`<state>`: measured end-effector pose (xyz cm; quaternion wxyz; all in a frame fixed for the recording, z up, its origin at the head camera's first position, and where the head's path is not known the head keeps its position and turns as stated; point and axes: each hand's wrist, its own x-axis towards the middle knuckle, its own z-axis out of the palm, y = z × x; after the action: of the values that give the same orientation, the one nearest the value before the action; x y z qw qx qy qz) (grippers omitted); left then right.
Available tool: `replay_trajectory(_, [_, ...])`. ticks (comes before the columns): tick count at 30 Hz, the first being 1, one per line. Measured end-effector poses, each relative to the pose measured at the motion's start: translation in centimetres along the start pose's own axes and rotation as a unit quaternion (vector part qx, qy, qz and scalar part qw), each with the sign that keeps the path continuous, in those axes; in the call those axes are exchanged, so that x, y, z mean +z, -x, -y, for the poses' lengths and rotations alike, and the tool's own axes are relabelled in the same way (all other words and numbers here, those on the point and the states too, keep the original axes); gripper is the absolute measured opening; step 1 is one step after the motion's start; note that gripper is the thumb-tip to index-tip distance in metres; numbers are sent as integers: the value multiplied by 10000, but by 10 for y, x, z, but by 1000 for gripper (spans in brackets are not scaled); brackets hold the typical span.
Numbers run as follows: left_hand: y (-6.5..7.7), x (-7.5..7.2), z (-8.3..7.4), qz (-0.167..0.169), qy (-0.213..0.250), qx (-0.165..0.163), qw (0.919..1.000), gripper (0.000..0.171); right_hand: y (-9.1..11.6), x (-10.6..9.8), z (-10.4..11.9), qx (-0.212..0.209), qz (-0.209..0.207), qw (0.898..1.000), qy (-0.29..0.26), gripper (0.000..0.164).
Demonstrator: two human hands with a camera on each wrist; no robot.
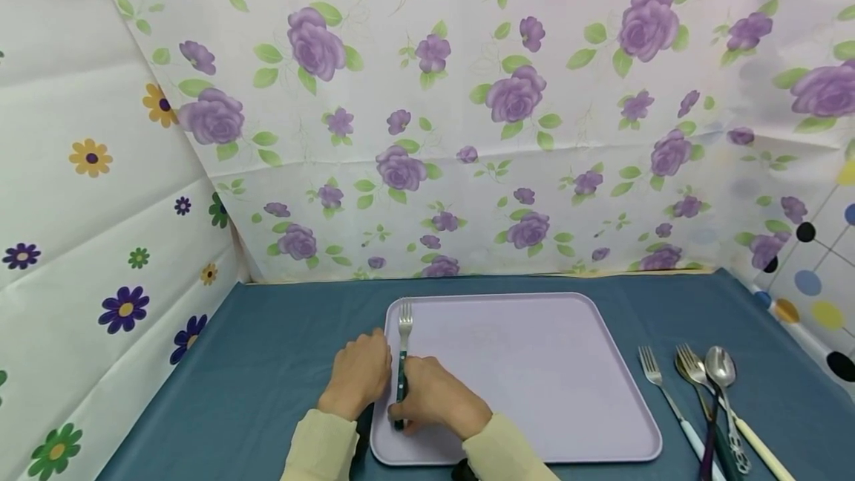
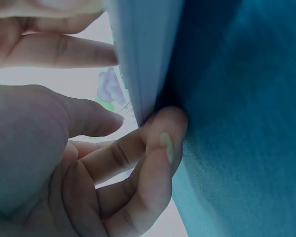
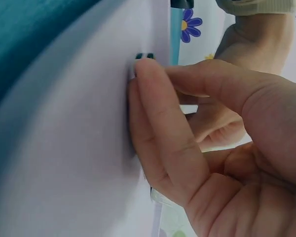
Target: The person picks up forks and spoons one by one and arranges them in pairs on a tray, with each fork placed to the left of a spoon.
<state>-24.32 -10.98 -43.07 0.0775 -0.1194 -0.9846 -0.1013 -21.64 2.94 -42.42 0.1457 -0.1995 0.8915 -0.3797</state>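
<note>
Pinching the fork at lower centre with right hand, gripping the tray by its edge with left hand!

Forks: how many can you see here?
3: one fork in the right hand, over the tray; a white-handled fork and a cream-handled fork on the cloth at the right. Overlapping cutlery may hide more.

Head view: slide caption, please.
Right hand gripping a fork on a lilac tray, left hand at the tray's rim, more cutlery lying to the right.
</note>
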Motion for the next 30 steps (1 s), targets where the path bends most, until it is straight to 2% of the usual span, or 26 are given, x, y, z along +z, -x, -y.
replay_trajectory(10, [1,-2,4,-35,-2,8,10000,17,6,-12,-9,148,2,9999,68,31])
replay_trajectory(15, [3,0,5,-101,47,-11,9999,16,9,-23,-10,4,-140,9997,187,60])
replay_trajectory(17, [3,1,4,-133,101,-32,9999,16,12,-28,-12,-59,-236,9993,298,63])
replay_trajectory(24, [4,5,1,-248,216,121,9994,15,33,-48,-37,-78,-604,9960,653,25])
replay_trajectory(28, [3,4,0,-295,202,94,9993,15,43,-67,-50,-117,-789,9935,809,20])
replay_trajectory(30, [3,3,1,-288,201,34,9994,15,46,-76,-55,6,-850,9929,836,19])
